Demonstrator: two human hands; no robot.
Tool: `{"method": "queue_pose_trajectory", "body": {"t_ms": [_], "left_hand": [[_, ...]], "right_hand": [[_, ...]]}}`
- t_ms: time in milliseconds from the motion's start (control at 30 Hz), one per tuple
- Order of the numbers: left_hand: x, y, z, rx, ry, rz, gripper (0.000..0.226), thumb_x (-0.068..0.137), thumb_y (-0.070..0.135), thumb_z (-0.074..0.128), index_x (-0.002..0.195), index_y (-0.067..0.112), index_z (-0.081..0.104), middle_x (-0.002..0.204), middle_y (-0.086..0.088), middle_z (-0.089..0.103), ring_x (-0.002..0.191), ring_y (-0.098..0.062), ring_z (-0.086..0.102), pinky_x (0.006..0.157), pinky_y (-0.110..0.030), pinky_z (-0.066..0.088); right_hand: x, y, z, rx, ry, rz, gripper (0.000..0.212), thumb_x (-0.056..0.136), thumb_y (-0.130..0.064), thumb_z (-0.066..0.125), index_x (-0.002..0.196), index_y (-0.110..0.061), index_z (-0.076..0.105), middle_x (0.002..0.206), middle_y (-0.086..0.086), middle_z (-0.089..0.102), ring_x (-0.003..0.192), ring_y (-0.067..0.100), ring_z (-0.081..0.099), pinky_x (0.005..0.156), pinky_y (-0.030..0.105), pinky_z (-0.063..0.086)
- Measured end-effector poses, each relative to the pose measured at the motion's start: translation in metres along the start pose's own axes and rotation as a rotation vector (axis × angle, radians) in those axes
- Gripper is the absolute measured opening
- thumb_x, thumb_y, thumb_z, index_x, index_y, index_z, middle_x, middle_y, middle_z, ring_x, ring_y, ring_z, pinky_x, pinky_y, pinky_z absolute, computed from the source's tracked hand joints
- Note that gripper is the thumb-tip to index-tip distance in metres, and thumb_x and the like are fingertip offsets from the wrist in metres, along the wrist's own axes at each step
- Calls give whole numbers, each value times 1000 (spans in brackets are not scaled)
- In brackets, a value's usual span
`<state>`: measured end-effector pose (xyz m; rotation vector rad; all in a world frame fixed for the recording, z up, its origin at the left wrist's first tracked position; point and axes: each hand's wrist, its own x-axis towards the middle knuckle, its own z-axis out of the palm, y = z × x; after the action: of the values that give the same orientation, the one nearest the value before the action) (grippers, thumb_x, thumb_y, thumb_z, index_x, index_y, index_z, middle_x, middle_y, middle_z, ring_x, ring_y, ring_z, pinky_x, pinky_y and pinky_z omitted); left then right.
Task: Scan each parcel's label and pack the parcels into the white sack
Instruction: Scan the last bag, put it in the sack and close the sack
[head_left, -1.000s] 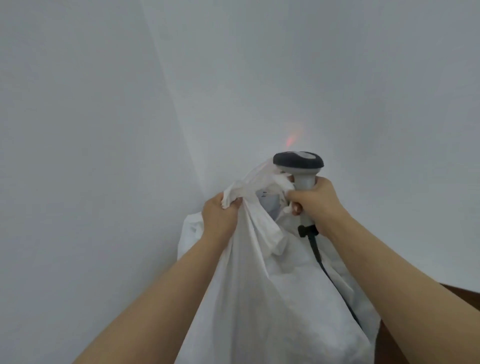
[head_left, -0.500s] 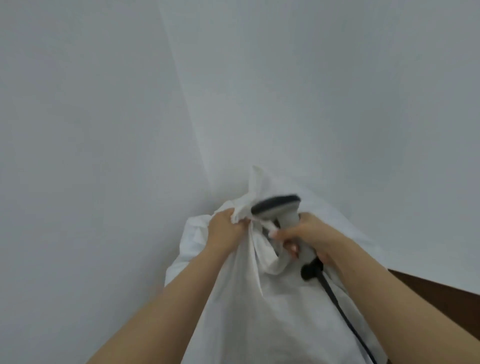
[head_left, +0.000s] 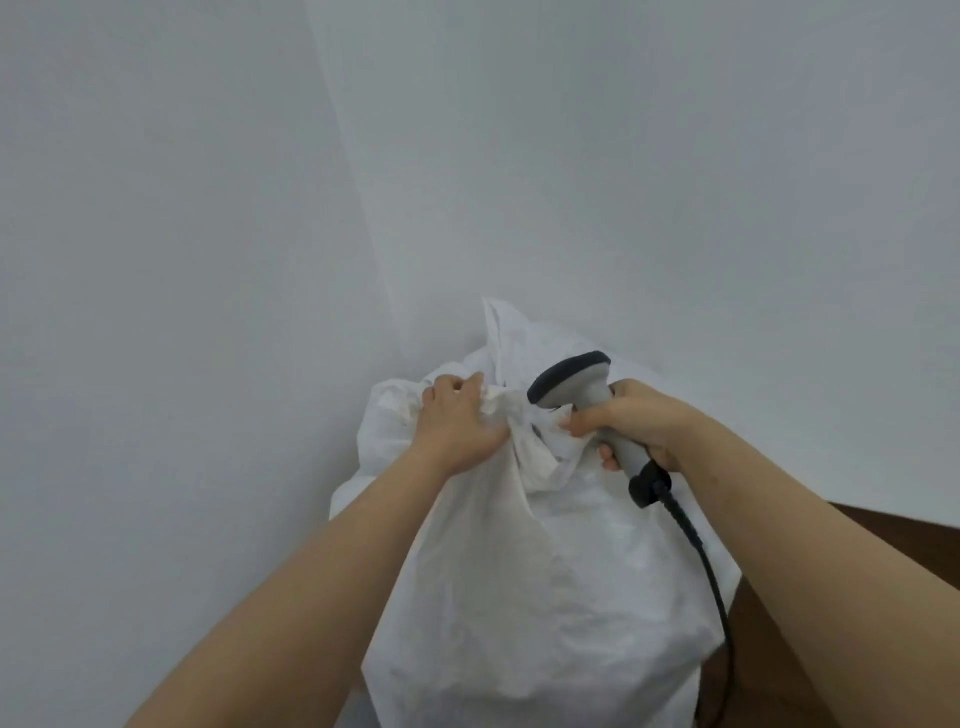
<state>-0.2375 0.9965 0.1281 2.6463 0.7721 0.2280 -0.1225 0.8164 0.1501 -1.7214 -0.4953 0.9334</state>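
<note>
Head view: we bunch the white sack (head_left: 519, 597) mouth in our left hand (head_left: 457, 421); our right hand (head_left: 631, 423) grips the barcode scanner (head_left: 587, 395) and pinches sack cloth. Risk: the scanner cable (head_left: 701, 561) snags or the split grip slips. Sack stands against the wall (head_left: 208, 260); no parcels visible.

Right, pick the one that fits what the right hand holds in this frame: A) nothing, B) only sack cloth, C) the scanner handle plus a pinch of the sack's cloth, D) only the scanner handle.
C: the right hand wraps the barcode scanner handle while its fingertips pinch the gathered mouth of the white sack.
</note>
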Motion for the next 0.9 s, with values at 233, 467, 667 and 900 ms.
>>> {"method": "queue_pose_trajectory", "body": {"t_ms": [233, 467, 667, 900], "left_hand": [[-34, 17, -8, -185, 189, 232, 63, 86, 39, 61, 141, 15, 45, 141, -11, 40, 136, -27, 30, 113, -33, 22], [-64, 74, 12, -277, 125, 495, 45, 89, 21, 64, 132, 13, 53, 134, -7, 47, 130, -20, 38, 104, -19, 25], [-79, 131, 49, -253, 11, 620, 44, 91, 24, 62, 132, 15, 52, 135, -6, 46, 129, -20, 39, 106, -25, 30], [-73, 214, 102, -190, -74, 719, 45, 91, 24, 60, 134, 15, 51, 137, -6, 46, 131, -20, 39, 106, -23, 27]], "right_hand": [[-65, -4, -4, 176, 209, -10, 38, 84, -15, 77, 110, 4, 57, 96, 19, 61, 43, 15, 51, 46, 25, 49], [-125, 37, -23, 439, 352, 125, 24, 92, -16, 68, 103, 0, 53, 79, 16, 57, 36, 13, 48, 39, 22, 47], [-172, 80, -68, 465, 427, 190, 9, 97, -12, 56, 100, -4, 54, 69, 12, 53, 42, 17, 48, 41, 24, 48], [-197, 122, -150, 432, 489, 220, 14, 96, -13, 61, 98, -1, 55, 80, 17, 55, 41, 21, 60, 41, 28, 52]]}}
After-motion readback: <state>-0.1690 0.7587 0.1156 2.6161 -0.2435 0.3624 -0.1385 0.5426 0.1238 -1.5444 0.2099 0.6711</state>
